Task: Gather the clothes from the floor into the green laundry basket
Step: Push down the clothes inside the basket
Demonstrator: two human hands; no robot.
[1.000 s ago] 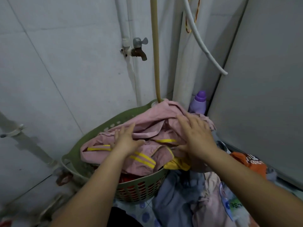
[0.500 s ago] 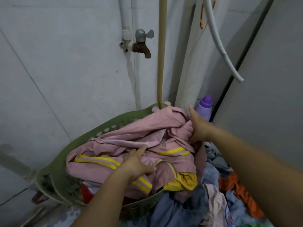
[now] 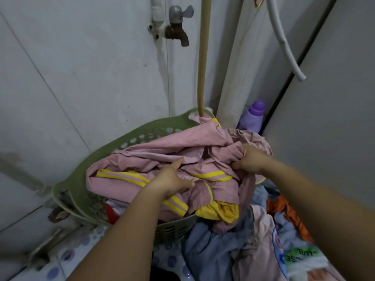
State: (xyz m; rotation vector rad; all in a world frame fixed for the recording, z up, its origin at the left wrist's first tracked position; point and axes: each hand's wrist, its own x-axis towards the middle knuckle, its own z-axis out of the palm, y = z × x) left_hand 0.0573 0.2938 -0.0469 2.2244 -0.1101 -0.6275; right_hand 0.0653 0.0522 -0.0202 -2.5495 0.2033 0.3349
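Right hand (image 3: 248, 162) has gone from flat to fingers bunching the pink garment (image 3: 162, 157) atop the green laundry basket (image 3: 129, 136), left hand (image 3: 172, 179) pressing flat, more clothes (image 3: 219, 246) on the near floor.

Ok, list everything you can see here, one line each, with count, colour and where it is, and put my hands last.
laundry basket: one, green, on the floor by the wall, full
pink garment: one, pink with yellow stripes, heaped on top of the basket, part hanging over the near rim
red cloth: one, red, inside the basket under the pink garment
clothes pile: several, blue, pale pink, orange, on the floor right of the basket
bottle: one, purple, in the corner behind the basket
tap: one, grey and rusty, on the wall above
tan hose: one, hanging down into the basket
white hose: one, upper right
left hand: pressing on the pink garment
right hand: gripping a fold of the pink garment
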